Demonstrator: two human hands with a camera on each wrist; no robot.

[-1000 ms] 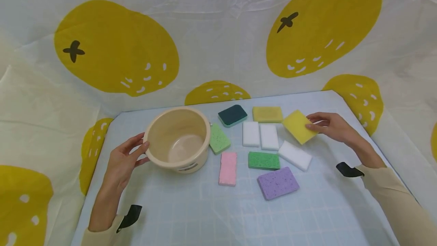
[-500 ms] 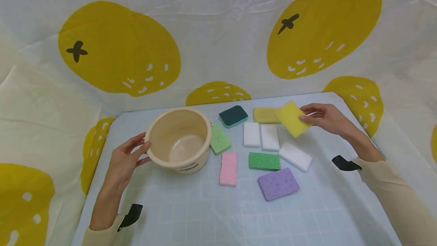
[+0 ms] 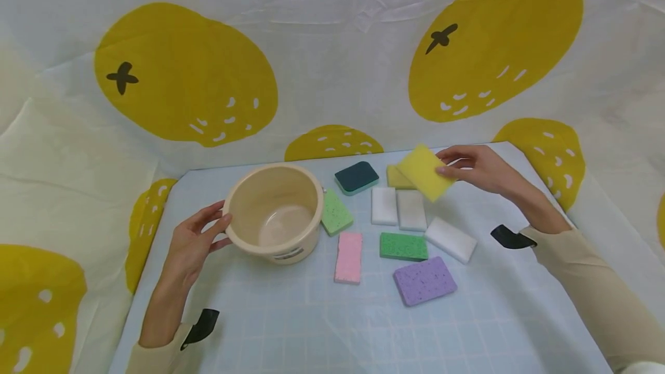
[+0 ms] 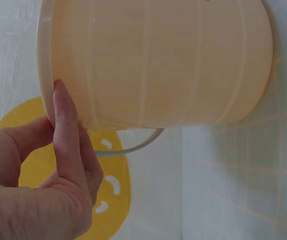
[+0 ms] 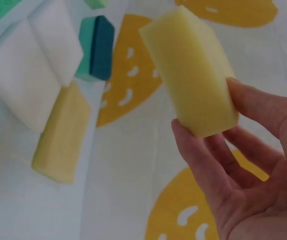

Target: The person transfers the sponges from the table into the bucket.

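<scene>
My left hand pinches the left rim of a beige plastic bucket, thumb on the rim and fingers against the outer wall. Its inside shows bare in the head view. In the left wrist view a thin handle hangs by the bucket's side. My right hand pinches a yellow sponge by one corner between thumb and fingers, raised over the table. From the head view this sponge overlaps a duller yellow sponge lying on the table; that one shows apart from it in the right wrist view.
Right of the bucket lie a light green sponge, a pink one, a green one, a purple one, several white ones and a dark-topped sponge. A patterned cloth rises behind the table.
My right hand has moved left and away from me with the yellow sponge, from beside the white sponges to over the duller yellow one. My left hand keeps hold of the bucket's rim.
</scene>
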